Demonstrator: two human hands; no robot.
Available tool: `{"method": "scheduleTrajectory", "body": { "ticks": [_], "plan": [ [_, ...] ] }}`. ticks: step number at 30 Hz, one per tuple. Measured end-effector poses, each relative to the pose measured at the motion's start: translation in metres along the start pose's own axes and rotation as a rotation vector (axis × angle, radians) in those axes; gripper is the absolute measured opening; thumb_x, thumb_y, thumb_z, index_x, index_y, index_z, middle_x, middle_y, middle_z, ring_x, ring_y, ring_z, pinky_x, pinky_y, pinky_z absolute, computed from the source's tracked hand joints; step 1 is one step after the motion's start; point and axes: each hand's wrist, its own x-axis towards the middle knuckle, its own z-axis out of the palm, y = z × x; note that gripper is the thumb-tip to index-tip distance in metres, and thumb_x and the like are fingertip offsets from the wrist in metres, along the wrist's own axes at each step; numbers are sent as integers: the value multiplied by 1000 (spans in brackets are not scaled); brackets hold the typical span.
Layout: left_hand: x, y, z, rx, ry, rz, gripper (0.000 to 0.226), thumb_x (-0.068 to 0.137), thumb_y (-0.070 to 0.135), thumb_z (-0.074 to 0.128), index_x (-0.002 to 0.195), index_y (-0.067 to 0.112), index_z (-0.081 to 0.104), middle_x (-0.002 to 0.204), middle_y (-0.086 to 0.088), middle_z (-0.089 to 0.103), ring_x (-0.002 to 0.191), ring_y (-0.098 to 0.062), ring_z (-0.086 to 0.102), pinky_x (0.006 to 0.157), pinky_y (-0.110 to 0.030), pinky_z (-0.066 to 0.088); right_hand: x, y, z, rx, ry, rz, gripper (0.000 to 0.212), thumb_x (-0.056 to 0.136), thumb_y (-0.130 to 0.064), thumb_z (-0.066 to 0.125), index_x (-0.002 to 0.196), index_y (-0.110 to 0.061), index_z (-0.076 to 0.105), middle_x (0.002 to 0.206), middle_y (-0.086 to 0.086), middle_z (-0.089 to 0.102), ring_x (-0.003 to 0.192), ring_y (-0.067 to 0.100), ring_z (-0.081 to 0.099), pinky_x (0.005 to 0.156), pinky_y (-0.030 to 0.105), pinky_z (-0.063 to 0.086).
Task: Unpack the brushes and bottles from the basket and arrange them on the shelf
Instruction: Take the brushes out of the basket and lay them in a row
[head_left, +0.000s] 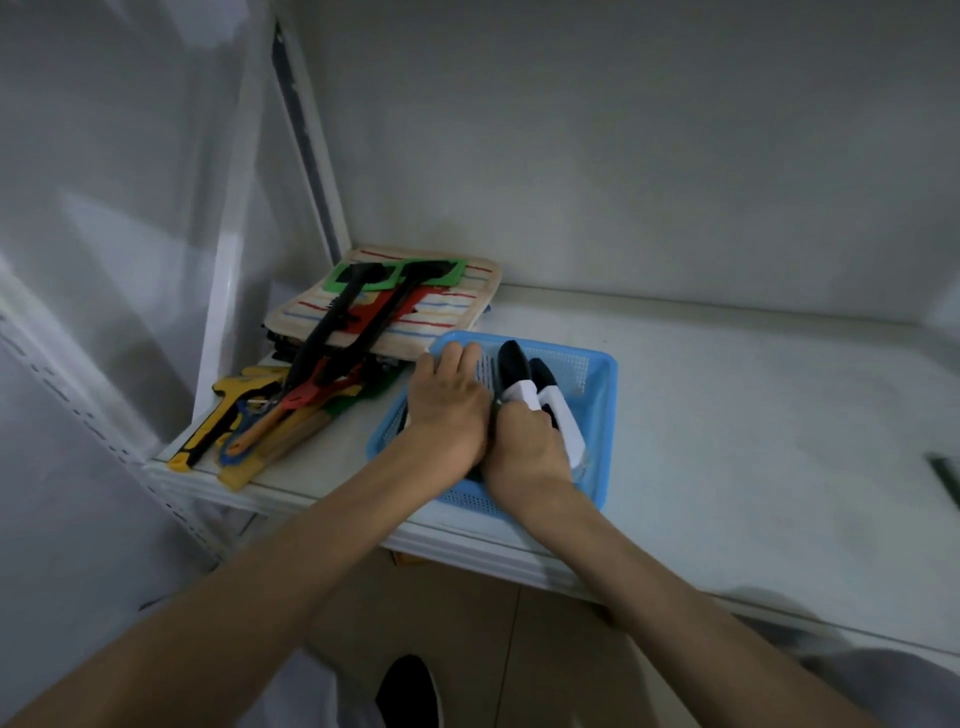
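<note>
**Both hands in the basket at the shelf's front edge**

A blue mesh basket (597, 384) sits on the white shelf (753, 415), close to its front edge and left of centre. Both hands reach into it side by side, touching.

The left hand (449, 400) lies palm down over the basket's left half, fingers extended toward the far rim; whether it grips anything beneath cannot be told.

The right hand (524, 441) is closed around a white bottle with a black cap (514, 374), tilted away from the person. A second black-capped bottle (553, 405) lies just beside it, toward the basket's right wall.

At the shelf's left end, long-handled brushes (332, 332) lie over a striped cloth (467, 301).
</note>
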Motion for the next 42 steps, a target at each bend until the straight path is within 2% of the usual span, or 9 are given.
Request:
{"method": "scheduleTrajectory", "body": {
  "ticks": [6,9,14,22,26,30,34,38,42],
  "plan": [
    [2,-2,-5,-119,-44,3,23,90,29,55,108,17,61,144,-8,20,131,-33,21,105,-41,26,-2,8,-4,161,115,-8,27,85,6,44,105,-11,48,74,-6,40,85,18,47,76,25,38],
    [1,-4,-3,-191,-43,15,16,90,27,55,100,16,59,143,-10,21,127,-36,25,101,-41,29,-3,10,-4,251,94,-13,48,83,4,49,127,-15,44,84,-5,47,89,16,52,76,19,39],
    [3,-6,0,-160,-19,46,13,90,22,55,101,16,56,140,-9,24,125,-35,26,102,-41,30,3,12,-2,547,126,152,22,80,-5,57,100,-11,65,84,-6,62,73,8,54,49,5,33],
    [9,-7,-7,-137,-114,104,35,89,23,57,122,13,49,139,-13,21,130,-40,20,106,-46,27,7,2,-2,963,-63,289,15,89,-6,43,91,-13,56,90,13,61,83,26,60,86,52,56],
    [12,-12,-9,-193,-209,134,32,92,22,51,121,11,48,135,-11,26,129,-38,19,105,-44,26,10,3,-2,941,-169,233,23,91,-2,35,99,-15,53,96,12,57,86,24,55,86,44,54],
    [9,-15,-10,-533,-246,-44,51,88,37,49,126,5,36,133,-15,25,124,-37,25,102,-41,29,5,7,-6,805,-4,137,24,83,2,37,95,-11,53,90,8,56,84,22,55,77,36,51],
    [6,-10,-20,-801,-168,-288,66,88,47,57,134,3,40,135,-19,33,128,-35,32,98,-37,35,5,8,-31,769,52,70,22,68,-12,32,78,-21,49,92,13,63,91,37,66,78,51,58],
    [9,-28,-17,-954,18,-307,33,90,31,49,90,3,67,92,-13,64,94,-31,59,73,-32,41,8,20,-73,873,79,5,27,89,9,34,101,-15,38,101,19,61,75,28,65,74,47,60],
    [-3,-24,-36,-1025,205,-276,37,98,28,36,90,1,61,86,-14,63,79,-29,59,61,-32,37,8,47,-108,640,215,10,37,91,7,33,124,-1,45,102,17,64,67,18,52,60,31,48]
  ]
}}
